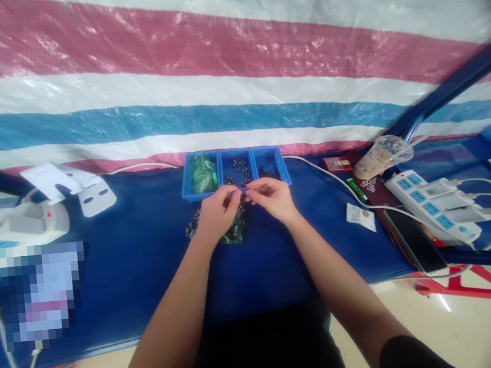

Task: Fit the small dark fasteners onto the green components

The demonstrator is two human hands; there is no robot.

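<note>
My left hand (220, 210) and my right hand (271, 198) meet fingertip to fingertip just in front of a blue divided tray (186, 198). Both are pinched closed; whatever sits between the fingers is too small to make out. Beneath and beside my left hand lies a pile of small brass-coloured and dark parts (234, 232), some on green material. The tray's left compartment holds a green plastic bag (204, 175). Loose small brassy parts (240, 165) lie in the middle one, and dark small pieces (269, 169) fill part of the right one.
Power strips (434, 204) with white cables stand at the right and left. On the right are a drink cup (376, 158), a dark phone (414, 241), a green lighter (356, 189) and a small white packet (361, 217). White cut-out plates (96, 198) lie left, above a blurred-out phone-like shape (51, 295).
</note>
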